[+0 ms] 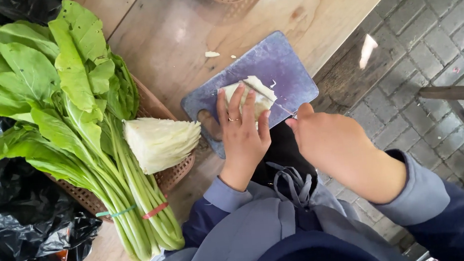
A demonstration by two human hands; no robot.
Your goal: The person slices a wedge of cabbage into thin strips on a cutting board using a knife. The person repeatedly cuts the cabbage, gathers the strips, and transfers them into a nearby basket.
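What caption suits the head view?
Left hand steadies a cabbage piece on a blue cutting board; right hand slices.

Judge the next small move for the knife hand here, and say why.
Probably press the knife down through the cabbage piece. The left hand pins the piece flat on the cutting board, fingers spread over it, and the right hand holds the blade across it, beside the fingertips. The cut looks set up but not finished.
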